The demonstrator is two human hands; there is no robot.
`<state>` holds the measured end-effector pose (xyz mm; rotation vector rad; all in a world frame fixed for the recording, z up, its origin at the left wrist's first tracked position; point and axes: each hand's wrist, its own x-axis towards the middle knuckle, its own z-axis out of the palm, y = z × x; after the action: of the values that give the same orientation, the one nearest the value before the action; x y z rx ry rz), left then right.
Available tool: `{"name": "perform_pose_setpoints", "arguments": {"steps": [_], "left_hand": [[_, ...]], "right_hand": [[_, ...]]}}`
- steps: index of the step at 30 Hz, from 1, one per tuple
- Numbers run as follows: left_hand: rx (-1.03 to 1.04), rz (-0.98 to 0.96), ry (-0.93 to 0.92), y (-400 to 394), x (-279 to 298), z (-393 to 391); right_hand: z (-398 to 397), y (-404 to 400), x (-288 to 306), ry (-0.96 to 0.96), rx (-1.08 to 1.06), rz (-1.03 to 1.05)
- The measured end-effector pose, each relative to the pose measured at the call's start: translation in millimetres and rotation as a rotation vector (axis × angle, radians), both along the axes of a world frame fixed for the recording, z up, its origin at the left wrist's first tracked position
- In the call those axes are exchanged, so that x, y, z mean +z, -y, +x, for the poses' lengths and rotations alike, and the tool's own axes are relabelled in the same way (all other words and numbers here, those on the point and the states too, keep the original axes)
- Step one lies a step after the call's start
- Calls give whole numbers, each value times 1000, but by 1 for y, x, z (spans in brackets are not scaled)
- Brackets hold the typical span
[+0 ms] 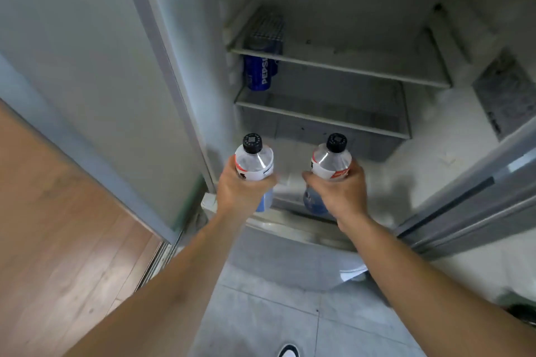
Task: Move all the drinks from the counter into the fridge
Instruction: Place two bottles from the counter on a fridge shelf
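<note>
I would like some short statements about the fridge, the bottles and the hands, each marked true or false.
1. Each hand holds one bottle. True: the left hand grips the left bottle, the right hand grips the right bottle.
2. Both bottles have white caps. False: the caps are black.
3. The fridge door is shut. False: the fridge stands open, its shelves showing.
4. A blue Pepsi can stands at the left of a shelf. True.
5. The bottles already rest on a shelf. False: they are held in front of the fridge.
</note>
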<state>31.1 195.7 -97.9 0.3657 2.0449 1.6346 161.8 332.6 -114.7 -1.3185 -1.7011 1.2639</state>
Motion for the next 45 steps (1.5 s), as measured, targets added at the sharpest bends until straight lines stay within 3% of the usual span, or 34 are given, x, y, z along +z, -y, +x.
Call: {"name": "perform_pose_setpoints", "arguments": {"steps": [7,12,21,25,29,35,41,45], "left_hand": [[-105,-51,-31,-43,-9,-56],[-195,-95,-93,-62,-19,-83],[-455,-121,-23,-75,-17,-102],[-518,-146,-106,-78,19,-105],[-679,-265,-333,-81,59,-105],[-540,-302,-463,-52,60,-100],[-492,-263,-359,-19,49,-89],[-373,-51,212,8,43,-67]], "right_hand": [[-48,-28,-2,31,-36,-103],[-69,-32,-10,68,-100,-70],[-68,-22,0,100,-139,-19],[-71,-19,38,173,-103,39],[-79,-17,74,509,-16,138],[-76,-4,88,455,-41,-159],[-57,24,74,226,-101,-356],[-45,46,70,49,-143,-502]]}}
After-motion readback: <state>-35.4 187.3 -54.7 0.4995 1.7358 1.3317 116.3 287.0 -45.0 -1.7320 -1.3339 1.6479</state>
